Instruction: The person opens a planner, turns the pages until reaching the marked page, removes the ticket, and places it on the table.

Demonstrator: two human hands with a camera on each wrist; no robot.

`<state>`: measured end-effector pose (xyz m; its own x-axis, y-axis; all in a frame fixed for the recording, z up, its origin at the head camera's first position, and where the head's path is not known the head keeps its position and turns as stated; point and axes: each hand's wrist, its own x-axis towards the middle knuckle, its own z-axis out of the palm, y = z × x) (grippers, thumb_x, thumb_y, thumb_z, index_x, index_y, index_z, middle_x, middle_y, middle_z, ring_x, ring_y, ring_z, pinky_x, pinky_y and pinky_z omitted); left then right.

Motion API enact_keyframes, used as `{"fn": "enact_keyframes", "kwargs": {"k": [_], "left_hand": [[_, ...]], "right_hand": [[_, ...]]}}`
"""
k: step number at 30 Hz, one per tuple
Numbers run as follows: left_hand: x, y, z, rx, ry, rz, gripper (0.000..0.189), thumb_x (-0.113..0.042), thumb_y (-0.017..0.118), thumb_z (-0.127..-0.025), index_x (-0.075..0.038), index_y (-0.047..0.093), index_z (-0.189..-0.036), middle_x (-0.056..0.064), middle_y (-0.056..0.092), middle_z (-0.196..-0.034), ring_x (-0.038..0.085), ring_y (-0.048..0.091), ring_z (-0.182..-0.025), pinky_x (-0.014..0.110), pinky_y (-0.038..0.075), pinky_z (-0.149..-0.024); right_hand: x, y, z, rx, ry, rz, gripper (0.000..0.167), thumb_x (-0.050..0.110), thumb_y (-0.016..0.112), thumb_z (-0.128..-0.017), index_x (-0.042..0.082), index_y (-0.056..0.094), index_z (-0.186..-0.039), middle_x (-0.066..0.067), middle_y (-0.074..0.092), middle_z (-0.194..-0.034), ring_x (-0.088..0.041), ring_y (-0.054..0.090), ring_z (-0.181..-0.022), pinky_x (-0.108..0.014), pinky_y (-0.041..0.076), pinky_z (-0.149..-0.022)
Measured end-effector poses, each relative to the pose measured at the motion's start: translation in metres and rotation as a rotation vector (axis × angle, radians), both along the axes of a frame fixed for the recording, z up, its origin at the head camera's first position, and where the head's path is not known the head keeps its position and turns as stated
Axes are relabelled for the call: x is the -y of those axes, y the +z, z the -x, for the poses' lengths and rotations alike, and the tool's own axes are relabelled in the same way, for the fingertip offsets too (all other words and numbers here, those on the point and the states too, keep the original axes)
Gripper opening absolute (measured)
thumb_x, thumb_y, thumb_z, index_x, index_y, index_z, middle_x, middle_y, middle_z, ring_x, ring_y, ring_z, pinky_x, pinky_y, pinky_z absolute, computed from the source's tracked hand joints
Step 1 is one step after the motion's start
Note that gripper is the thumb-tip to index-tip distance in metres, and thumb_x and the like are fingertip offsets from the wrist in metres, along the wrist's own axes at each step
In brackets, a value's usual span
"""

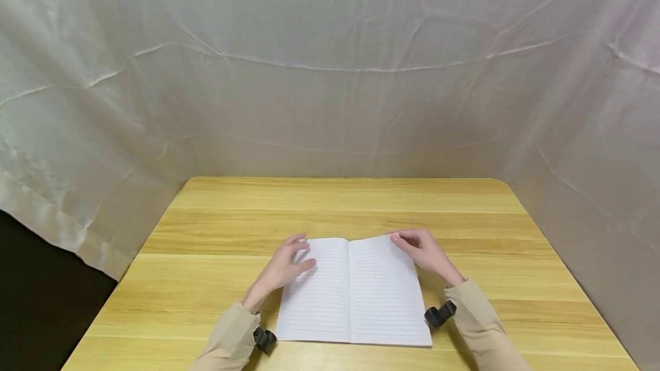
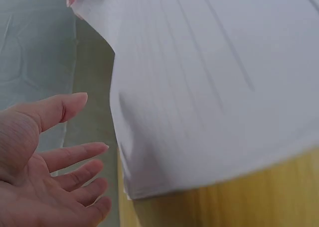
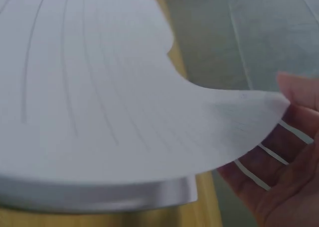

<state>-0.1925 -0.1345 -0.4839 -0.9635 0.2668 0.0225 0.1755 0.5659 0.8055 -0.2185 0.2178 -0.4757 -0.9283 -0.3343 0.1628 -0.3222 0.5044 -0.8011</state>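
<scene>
An open notebook (image 1: 322, 302) with lined white pages lies on the table near its front edge. At the upper right corner, my right hand (image 1: 425, 251) pinches a page corner between thumb and fingers. That page (image 3: 124, 112) bends upward at the held corner in the right wrist view, with more pages beneath it. My left hand (image 1: 283, 268) hovers by the upper left of the notebook, fingers spread and holding nothing. In the left wrist view, the left hand (image 2: 55, 162) appears apart from the edge of the left-hand page (image 2: 174, 112).
The wooden table (image 1: 206, 233) extends around the notebook on all sides. Pale cloth curtains (image 1: 330, 113) hang behind it and at both sides. A dark area (image 1: 41, 291) shows at the lower left. Black wrist cameras (image 1: 265, 339) sit by the beige sleeves (image 1: 227, 331).
</scene>
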Motion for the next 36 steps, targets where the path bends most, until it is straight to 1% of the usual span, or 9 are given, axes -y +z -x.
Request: {"fn": "enact_keyframes", "kwargs": {"k": [4, 7, 13, 17, 19, 24, 27, 30, 36], "left_hand": [[-0.003, 0.003, -0.002, 0.008, -0.01, -0.023, 0.05, -0.021, 0.07, -0.093, 0.01, 0.059, -0.132, 0.022, 0.042, -0.156, 0.048, 0.036, -0.145, 0.068, 0.027, -0.119], [-0.006, 0.005, -0.004, 0.006, -0.024, -0.045, 0.051, -0.021, 0.069, -0.094, 0.01, 0.057, -0.133, 0.023, 0.042, -0.156, 0.048, 0.035, -0.145, 0.068, 0.027, -0.119], [-0.009, 0.009, -0.005, 0.016, -0.055, -0.103, 0.053, -0.021, 0.068, -0.096, 0.008, 0.055, -0.138, 0.021, 0.045, -0.155, 0.045, 0.035, -0.147, 0.065, 0.026, -0.121], [-0.011, 0.012, -0.005, 0.053, -0.07, -0.136, 0.053, -0.024, 0.066, -0.098, 0.001, 0.053, -0.143, 0.017, 0.045, -0.156, 0.042, 0.034, -0.149, 0.064, 0.025, -0.122], [-0.011, 0.014, -0.005, 0.079, -0.082, -0.158, 0.054, -0.026, 0.064, -0.099, -0.002, 0.051, -0.145, 0.017, 0.044, -0.157, 0.041, 0.031, -0.151, 0.064, 0.023, -0.123], [-0.012, 0.016, -0.005, 0.099, -0.166, -0.215, 0.057, -0.026, 0.061, -0.101, -0.001, 0.044, -0.15, 0.02, 0.04, -0.159, 0.041, 0.027, -0.153, 0.061, 0.019, -0.126], [-0.014, 0.015, -0.004, 0.093, -0.227, -0.247, 0.058, -0.024, 0.059, -0.102, 0.001, 0.041, -0.151, 0.022, 0.04, -0.159, 0.039, 0.028, -0.153, 0.057, 0.02, -0.127], [-0.016, 0.016, -0.003, 0.117, -0.269, -0.294, 0.059, -0.023, 0.057, -0.103, 0.002, 0.038, -0.153, 0.024, 0.04, -0.158, 0.039, 0.032, -0.151, 0.054, 0.025, -0.126], [-0.02, 0.016, -0.004, 0.201, -0.309, -0.385, 0.059, -0.023, 0.053, -0.105, 0.0, 0.033, -0.155, 0.028, 0.038, -0.157, 0.044, 0.038, -0.146, 0.053, 0.035, -0.121]], "right_hand": [[0.001, 0.006, -0.006, 0.066, 0.032, 0.036, 0.037, 0.024, 0.055, -0.105, -0.002, 0.068, -0.127, -0.021, 0.074, -0.114, -0.009, 0.068, -0.097, -0.015, 0.052, -0.082], [0.001, 0.012, -0.01, 0.113, 0.05, 0.032, 0.04, 0.027, 0.052, -0.106, -0.001, 0.065, -0.131, -0.023, 0.072, -0.115, -0.008, 0.063, -0.093, -0.017, 0.05, -0.078], [-0.001, 0.017, -0.014, 0.176, 0.164, 0.014, 0.043, 0.028, 0.044, -0.109, 0.0, 0.06, -0.137, -0.023, 0.058, -0.143, -0.037, 0.06, -0.127, -0.027, 0.058, -0.088], [-0.001, 0.018, -0.014, 0.216, 0.261, 0.013, 0.043, 0.028, 0.041, -0.11, 0.003, 0.06, -0.139, -0.022, 0.056, -0.146, -0.045, 0.058, -0.128, -0.031, 0.06, -0.089], [-0.001, 0.019, -0.014, 0.231, 0.313, 0.023, 0.042, 0.026, 0.041, -0.11, 0.002, 0.059, -0.139, -0.022, 0.054, -0.147, -0.037, 0.06, -0.128, -0.031, 0.06, -0.089], [-0.001, 0.019, -0.015, 0.267, 0.388, 0.038, 0.038, 0.022, 0.044, -0.109, 0.002, 0.061, -0.137, -0.022, 0.049, -0.152, 0.001, 0.062, -0.118, -0.031, 0.06, -0.089], [0.0, 0.019, -0.015, 0.263, 0.405, 0.01, 0.036, 0.022, 0.047, -0.108, 0.004, 0.064, -0.135, -0.022, 0.049, -0.152, 0.005, 0.063, -0.11, -0.031, 0.06, -0.089], [0.001, 0.019, -0.014, 0.237, 0.412, -0.044, 0.035, 0.023, 0.049, -0.107, 0.008, 0.065, -0.134, -0.02, 0.05, -0.152, -0.003, 0.063, -0.111, -0.027, 0.058, -0.089], [0.004, 0.018, -0.013, 0.205, 0.442, -0.093, 0.034, 0.025, 0.048, -0.107, 0.015, 0.065, -0.135, -0.017, 0.047, -0.155, -0.039, 0.047, -0.142, -0.016, 0.044, -0.103]]}}
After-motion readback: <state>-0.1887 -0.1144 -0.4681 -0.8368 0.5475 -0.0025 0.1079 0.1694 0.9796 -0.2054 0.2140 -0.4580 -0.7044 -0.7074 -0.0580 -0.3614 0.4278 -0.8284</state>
